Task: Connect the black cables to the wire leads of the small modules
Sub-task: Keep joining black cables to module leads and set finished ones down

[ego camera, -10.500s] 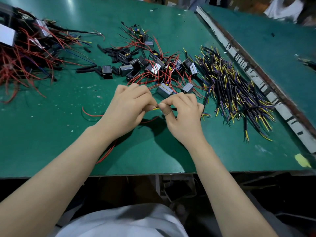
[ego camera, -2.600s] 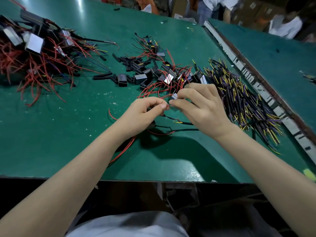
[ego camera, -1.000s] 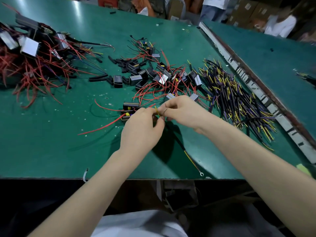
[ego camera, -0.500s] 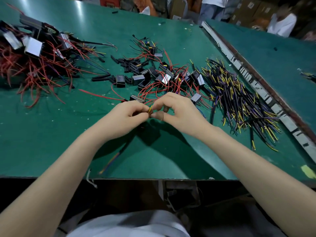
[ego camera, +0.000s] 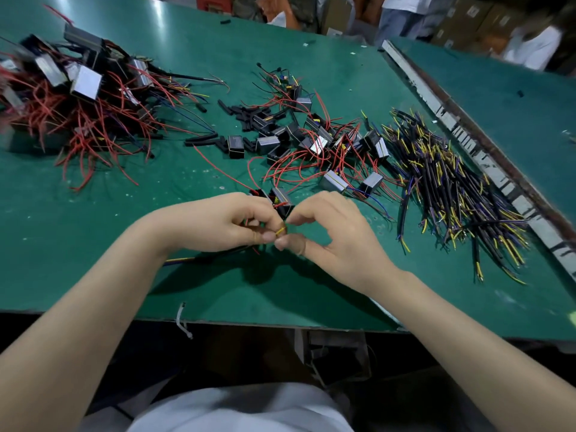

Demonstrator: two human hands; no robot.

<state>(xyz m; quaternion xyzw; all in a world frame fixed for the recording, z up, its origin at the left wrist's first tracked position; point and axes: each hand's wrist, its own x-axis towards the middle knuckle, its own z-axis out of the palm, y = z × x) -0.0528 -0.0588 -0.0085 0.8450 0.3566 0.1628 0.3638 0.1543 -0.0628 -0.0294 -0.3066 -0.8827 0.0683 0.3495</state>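
Observation:
My left hand (ego camera: 224,222) and my right hand (ego camera: 330,235) meet fingertip to fingertip over the green table (ego camera: 93,244). Between them both pinch a short yellow wire end (ego camera: 280,231). A small black module (ego camera: 282,202) with red leads sits just behind my fingertips, touching them. A black cable (ego camera: 212,258) with yellow and blue ends trails left from under my left hand. Whether the wire ends are joined is hidden by my fingers.
A pile of black cables with yellow and purple ends (ego camera: 452,188) lies to the right. Loose modules with red leads (ego camera: 311,145) spread behind my hands. A heap of wired modules (ego camera: 78,104) fills the far left. A metal strip (ego camera: 467,145) borders the right side.
Both hands stay together at the wire ends; they shifted slightly toward me and right. The black cable now trails left under my left hand, and a module sits right behind my fingers.

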